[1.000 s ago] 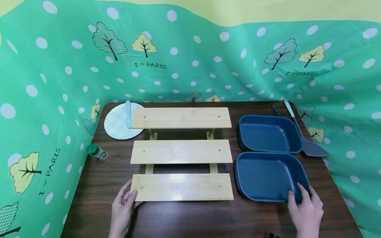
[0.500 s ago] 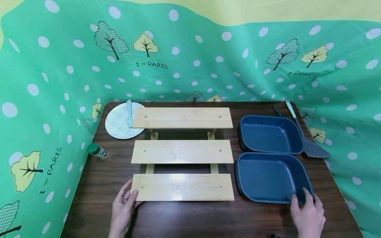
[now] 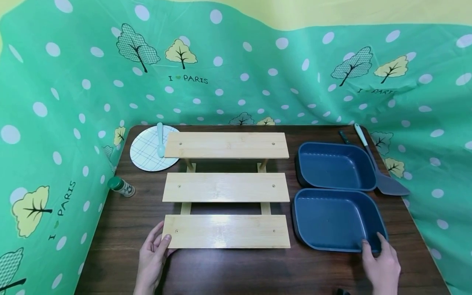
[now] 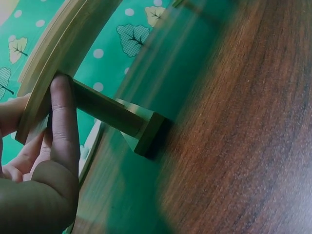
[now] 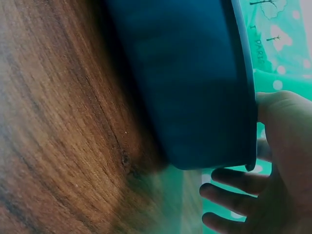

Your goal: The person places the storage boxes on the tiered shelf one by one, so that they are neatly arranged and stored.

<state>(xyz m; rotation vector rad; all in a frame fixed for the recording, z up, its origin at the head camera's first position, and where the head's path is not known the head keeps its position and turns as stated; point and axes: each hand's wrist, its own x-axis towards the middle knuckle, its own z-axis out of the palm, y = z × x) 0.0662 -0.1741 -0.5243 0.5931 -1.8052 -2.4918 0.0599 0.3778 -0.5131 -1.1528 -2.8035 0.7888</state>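
Brown table (image 3: 228, 272) | wooden rack (image 3: 226, 187), front left end, pinched in left hand (image 3: 151, 258) | nearer blue tray (image 3: 333, 219) touching relaxed right hand (image 3: 382, 264)

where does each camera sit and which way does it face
Head: head-worn, facing forward and down at wooden rack; left hand and right hand show.
Left wrist: wrist-worn, facing the wooden rack's end; left hand shows.
Right wrist: wrist-worn, facing near blue tray from outside; right hand shows.
Both wrist views share the table.

there are two pans (image 3: 337, 221) and three boards (image 3: 226, 232).
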